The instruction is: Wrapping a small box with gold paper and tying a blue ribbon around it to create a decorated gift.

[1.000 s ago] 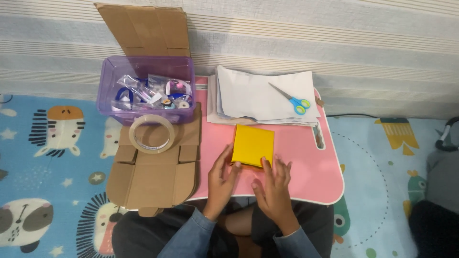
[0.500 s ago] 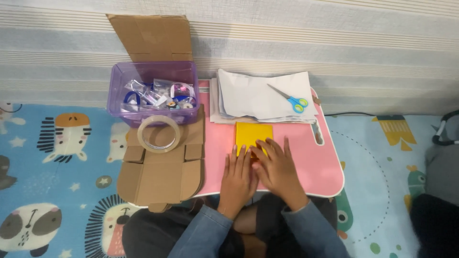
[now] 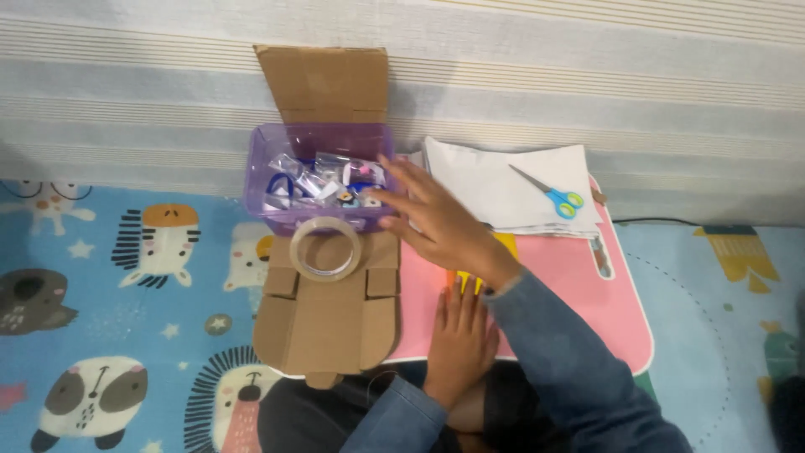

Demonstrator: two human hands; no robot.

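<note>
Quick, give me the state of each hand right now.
Left hand: open, flat on the yellow paper, holding nothing.
Right hand: open, fingers spread, reaching to the purple bin, holding nothing.

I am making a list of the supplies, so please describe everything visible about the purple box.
The purple box is a see-through plastic tub, open on top and upright, on the floor beside the pink table, against the striped wall. It holds small wrapped items, some blue. A tape roll lies just before it on cardboard. The right hand reaches across, fingertips at its right rim.
</note>
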